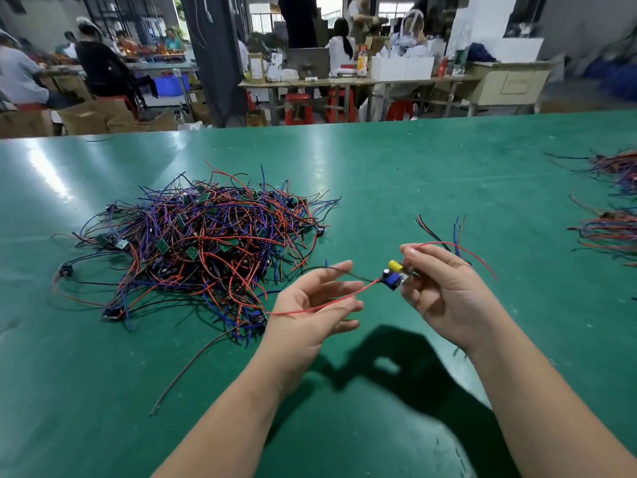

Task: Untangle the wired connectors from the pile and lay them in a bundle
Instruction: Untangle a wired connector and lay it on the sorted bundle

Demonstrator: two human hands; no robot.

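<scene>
A big tangled pile of red, blue and black wired connectors with small green boards lies on the green table at centre left. My right hand pinches one connector, a small board with a yellow capacitor and a blue part, held above the table. Its red, blue and black wires stick up behind my fingers. A red wire and a black wire run from it across my left hand, which is open with relaxed fingers, palm up, beside the pile's near edge.
Sorted bundles of wired connectors lie at the table's right edge, with another heap behind them. A loose dark wire trails toward me from the pile. Beyond the table's far edge, people sit at workbenches with boxes and red stools.
</scene>
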